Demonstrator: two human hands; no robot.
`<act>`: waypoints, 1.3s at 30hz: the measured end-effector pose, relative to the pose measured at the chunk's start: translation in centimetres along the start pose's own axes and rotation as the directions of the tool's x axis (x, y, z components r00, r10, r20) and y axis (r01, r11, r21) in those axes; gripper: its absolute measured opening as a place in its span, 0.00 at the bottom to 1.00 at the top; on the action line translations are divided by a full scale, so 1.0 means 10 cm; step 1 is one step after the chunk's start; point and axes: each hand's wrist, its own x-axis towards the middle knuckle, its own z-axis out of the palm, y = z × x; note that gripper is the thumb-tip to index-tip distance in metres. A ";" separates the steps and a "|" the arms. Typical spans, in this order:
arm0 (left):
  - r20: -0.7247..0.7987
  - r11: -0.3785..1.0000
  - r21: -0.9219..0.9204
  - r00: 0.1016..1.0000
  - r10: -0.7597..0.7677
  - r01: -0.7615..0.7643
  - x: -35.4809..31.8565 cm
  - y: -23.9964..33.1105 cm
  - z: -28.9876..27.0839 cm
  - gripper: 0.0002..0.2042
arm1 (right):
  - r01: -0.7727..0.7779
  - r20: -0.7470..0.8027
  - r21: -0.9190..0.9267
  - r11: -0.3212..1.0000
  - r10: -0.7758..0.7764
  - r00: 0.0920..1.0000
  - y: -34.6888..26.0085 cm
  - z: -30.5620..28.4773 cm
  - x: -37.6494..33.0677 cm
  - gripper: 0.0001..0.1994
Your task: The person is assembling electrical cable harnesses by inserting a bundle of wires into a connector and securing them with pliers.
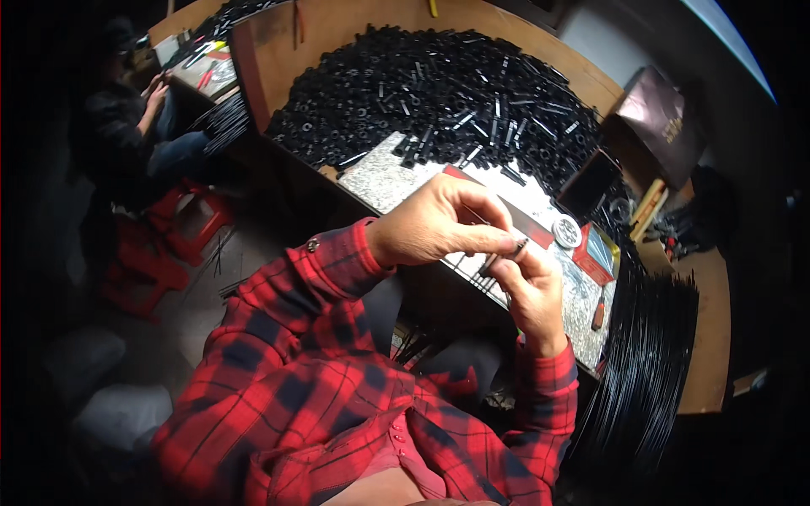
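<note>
My left hand [443,221] is closed, with thumb and forefinger pinched together at the tip of a small dark part [522,245]. Fingers of my right hand [535,293] close on the same part from below and the right, so the two hands meet over the near edge of the worktop [384,181]. Most of the part is covered by fingertips, and its exact kind cannot be told. Several thin black rods [483,285] show just under my hands at the worktop's edge.
A large heap of short black tubes [422,93] covers the far bench. To the right are a round white-faced dial [566,231], a red box [594,255], a screwdriver [599,310] and a bundle of long black rods [645,354]. A co-worker [126,126] sits left, near red stools [186,219].
</note>
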 end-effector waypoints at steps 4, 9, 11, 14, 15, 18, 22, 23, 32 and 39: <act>0.076 1.000 0.031 0.997 -0.005 0.003 0.00 0.02 -0.07 0.04 | 0.072 -0.027 -0.066 0.995 -0.074 0.997 0.00 0.02 -0.03 0.02; 0.120 0.995 -0.091 0.992 0.041 -0.030 0.02 -0.08 -0.07 0.05 | 0.063 -0.223 0.079 0.995 -0.044 0.974 -0.03 0.30 -0.01 0.02; 0.109 0.990 -0.119 0.990 0.094 -0.081 0.03 -0.08 -0.07 0.05 | 0.028 -0.310 0.117 0.993 0.010 0.951 0.00 0.31 -0.01 0.03; 0.009 0.999 0.054 1.000 -0.005 0.005 0.02 -0.04 -0.10 0.03 | 0.083 -0.277 0.074 0.994 -0.059 0.959 0.12 0.24 -0.01 0.03; 0.017 0.999 0.046 1.000 -0.002 0.002 0.04 -0.07 -0.16 0.03 | 0.081 -0.283 0.065 0.995 -0.059 0.957 0.10 0.22 -0.01 0.03; -0.423 0.857 0.487 0.813 0.401 -0.169 0.16 -0.42 -0.85 0.04 | 0.100 -0.287 0.116 0.988 -0.063 0.956 0.07 0.18 0.01 0.03; -0.593 0.368 0.799 0.520 0.615 0.476 -0.02 -0.72 -2.12 0.08 | 0.081 -0.341 0.155 0.985 -0.023 0.940 0.08 0.16 -0.01 0.02; -0.594 0.257 0.765 0.492 0.636 0.591 -0.08 -0.75 -2.28 0.09 | 0.083 -0.341 0.153 0.985 -0.026 0.940 0.09 0.14 -0.01 0.02; -0.580 -0.232 0.664 0.686 0.439 0.711 -0.15 -0.86 -2.74 0.10 | 0.053 -0.376 0.144 0.988 0.005 0.927 0.11 0.08 -0.02 0.03; -0.432 -0.205 0.800 0.778 0.456 0.564 -0.19 -0.93 -2.76 0.08 | 0.036 -0.386 0.158 0.987 0.028 0.922 0.04 0.11 -0.04 0.05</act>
